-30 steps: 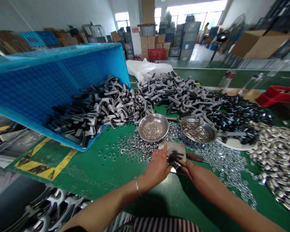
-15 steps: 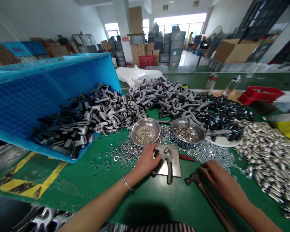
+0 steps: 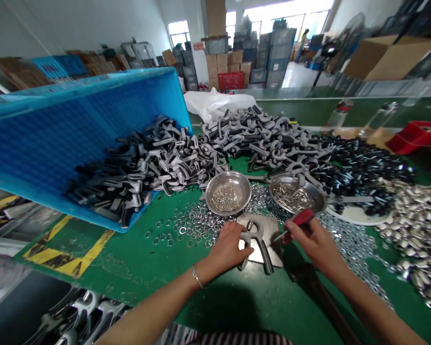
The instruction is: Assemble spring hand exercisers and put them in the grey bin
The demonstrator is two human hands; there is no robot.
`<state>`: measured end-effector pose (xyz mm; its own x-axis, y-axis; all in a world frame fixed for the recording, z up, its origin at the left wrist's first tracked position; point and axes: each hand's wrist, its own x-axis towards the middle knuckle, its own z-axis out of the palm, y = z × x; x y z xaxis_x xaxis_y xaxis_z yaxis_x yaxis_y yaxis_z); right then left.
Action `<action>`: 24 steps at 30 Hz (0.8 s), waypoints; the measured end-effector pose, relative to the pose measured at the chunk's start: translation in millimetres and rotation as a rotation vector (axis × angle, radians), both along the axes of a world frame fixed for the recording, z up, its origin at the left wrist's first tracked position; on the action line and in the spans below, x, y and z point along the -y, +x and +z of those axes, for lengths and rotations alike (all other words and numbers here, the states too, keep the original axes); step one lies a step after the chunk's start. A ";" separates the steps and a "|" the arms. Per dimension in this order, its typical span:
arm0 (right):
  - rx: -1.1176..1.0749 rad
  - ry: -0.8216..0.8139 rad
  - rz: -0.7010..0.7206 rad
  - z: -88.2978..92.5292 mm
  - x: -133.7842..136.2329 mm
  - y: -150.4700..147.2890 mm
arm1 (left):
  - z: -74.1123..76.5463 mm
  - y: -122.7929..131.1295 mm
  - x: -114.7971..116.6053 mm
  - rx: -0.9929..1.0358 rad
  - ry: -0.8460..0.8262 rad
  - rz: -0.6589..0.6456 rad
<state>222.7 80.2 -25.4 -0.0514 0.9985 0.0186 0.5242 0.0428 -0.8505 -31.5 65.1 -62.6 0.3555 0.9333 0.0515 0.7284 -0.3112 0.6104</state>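
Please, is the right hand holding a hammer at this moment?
No, the right hand is holding a red-handled screwdriver.

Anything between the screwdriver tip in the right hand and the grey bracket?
Nothing visible. The screwdriver in the right hand points at the grey bracket under the left hand; only the steel plate shows beneath the gap.

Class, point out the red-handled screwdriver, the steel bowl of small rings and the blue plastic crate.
Red-handled screwdriver (image 3: 302,217): head view, on the red handle.
Steel bowl of small rings (image 3: 233,182): head view, on the inner wall.
Blue plastic crate (image 3: 75,139): head view, on the inner wall.
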 end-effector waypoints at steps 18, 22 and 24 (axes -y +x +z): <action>-0.207 -0.096 -0.030 -36.7 -7.3 -66.5 | 1.5 -0.6 -0.2 0.001 -0.069 0.026; 0.053 0.008 -0.018 -41.6 -0.5 -69.2 | 1.0 -0.3 0.3 -0.002 -0.051 0.031; 0.189 0.064 0.016 -40.7 -1.7 -73.7 | 1.1 0.4 1.3 -0.008 -0.049 0.026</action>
